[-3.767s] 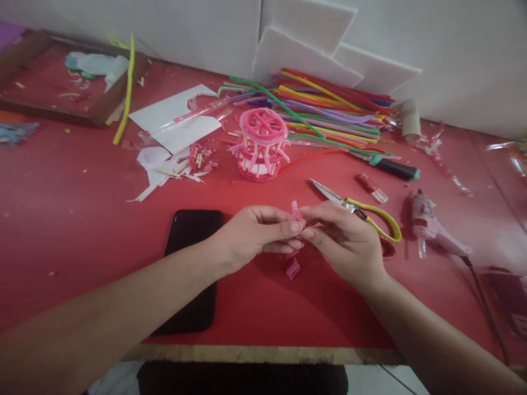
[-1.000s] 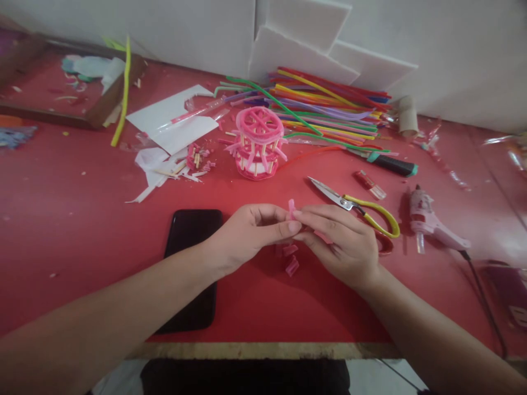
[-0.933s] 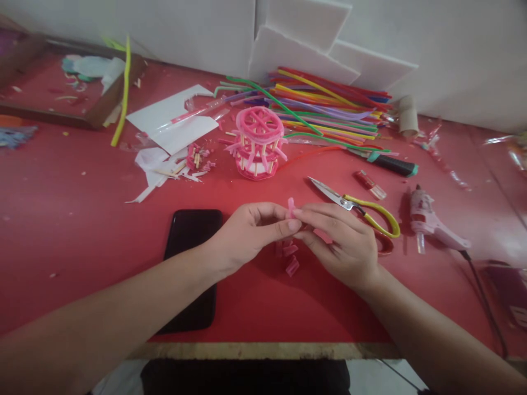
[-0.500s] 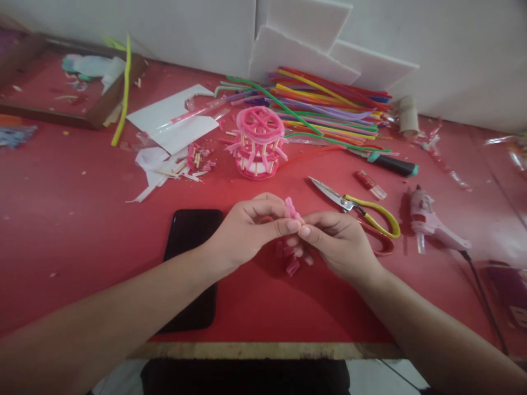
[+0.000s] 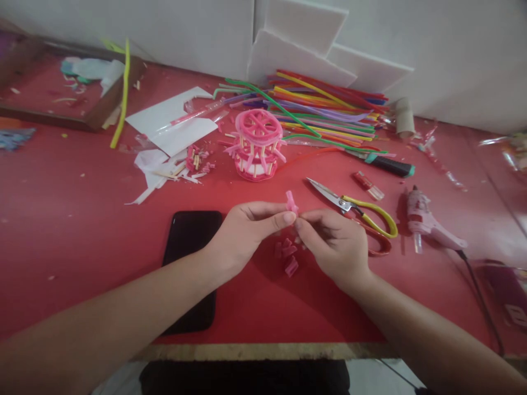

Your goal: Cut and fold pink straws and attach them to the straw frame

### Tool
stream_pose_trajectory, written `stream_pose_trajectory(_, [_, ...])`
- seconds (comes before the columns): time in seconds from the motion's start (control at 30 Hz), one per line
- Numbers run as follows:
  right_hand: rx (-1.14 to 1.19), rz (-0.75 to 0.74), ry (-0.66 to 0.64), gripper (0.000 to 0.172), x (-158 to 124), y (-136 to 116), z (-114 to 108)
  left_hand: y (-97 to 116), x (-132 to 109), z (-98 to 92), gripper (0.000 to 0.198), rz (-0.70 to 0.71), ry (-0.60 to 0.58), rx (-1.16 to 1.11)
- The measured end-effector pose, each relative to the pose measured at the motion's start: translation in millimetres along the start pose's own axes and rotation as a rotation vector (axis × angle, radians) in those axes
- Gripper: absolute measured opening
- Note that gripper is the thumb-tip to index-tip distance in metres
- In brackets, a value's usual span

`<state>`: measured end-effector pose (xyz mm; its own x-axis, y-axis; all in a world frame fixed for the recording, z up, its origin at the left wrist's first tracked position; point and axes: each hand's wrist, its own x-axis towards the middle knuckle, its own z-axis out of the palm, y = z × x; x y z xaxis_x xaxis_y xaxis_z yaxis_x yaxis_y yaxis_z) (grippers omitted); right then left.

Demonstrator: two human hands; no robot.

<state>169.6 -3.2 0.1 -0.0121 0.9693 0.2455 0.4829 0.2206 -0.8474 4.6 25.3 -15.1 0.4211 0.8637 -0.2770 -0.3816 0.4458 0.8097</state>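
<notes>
A small piece of pink fuzzy pipe cleaner point(image 5: 291, 202) is pinched between the thumb and fingers of my left hand point(image 5: 257, 227). My right hand point(image 5: 335, 244) is closed too, thumb and fingertips pressed together against the lower right end of the same piece. Several short pink bits point(image 5: 287, 249) lie on the red table just below my fingertips. Beyond my hands stands a round pink openwork model point(image 5: 258, 144), built from pink pipe cleaners and short pale sticks. Scissors point(image 5: 349, 207) with yellow and red handles lie beside my right hand, partly hidden by it.
A black phone point(image 5: 193, 236) lies under my left forearm. At the right are a pink glue gun point(image 5: 428, 222) with its cord and a black-handled cutter point(image 5: 389, 164). Coloured pipe cleaners point(image 5: 325, 109) are heaped behind the model. Paper point(image 5: 173, 123), scraps and a brown frame point(image 5: 93, 118) occupy the left.
The pink piece has turned more upright between my fingertips. My right fingers have curled in, exposing more of the pink bits below. The view has shifted slightly.
</notes>
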Motion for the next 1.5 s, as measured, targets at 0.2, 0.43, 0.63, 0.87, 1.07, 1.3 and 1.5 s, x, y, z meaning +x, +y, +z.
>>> stream_pose_trajectory(0.2, [-0.463, -0.407, 0.148, 0.014, -2, 2, 2, 5, -4, 7.3, 0.009, 0.103, 0.082, 0.231])
stream_pose_trajectory(0.43, [-0.458, -0.545, 0.069, 0.012, 1, 6, -3, 3, -1, 5.9, 0.011, -0.043, 0.020, 0.013])
stream_pose_trajectory(0.63, [-0.353, -0.557, -0.004, 0.003, 4, 8, -10, 7, 2, 5.0, 0.016, -0.191, -0.021, -0.212])
stream_pose_trajectory(0.87, [-0.242, -0.442, 0.092, 0.016, 0, 8, -9, 11, 0, 5.8, 0.018, -0.279, -0.075, -0.191])
stream_pose_trajectory(1.07, [-0.235, -0.420, 0.109, 0.020, 0, 8, -7, 11, 0, 5.4, 0.018, -0.267, -0.062, -0.167])
stream_pose_trajectory(1.3, [-0.322, -0.513, 0.135, 0.015, 4, 5, -11, 10, 0, 5.0, 0.021, -0.268, -0.075, -0.135])
stream_pose_trajectory(1.5, [-0.356, -0.521, -0.006, 0.010, 9, 9, -16, 5, -1, 3.7, 0.020, -0.134, -0.057, -0.051])
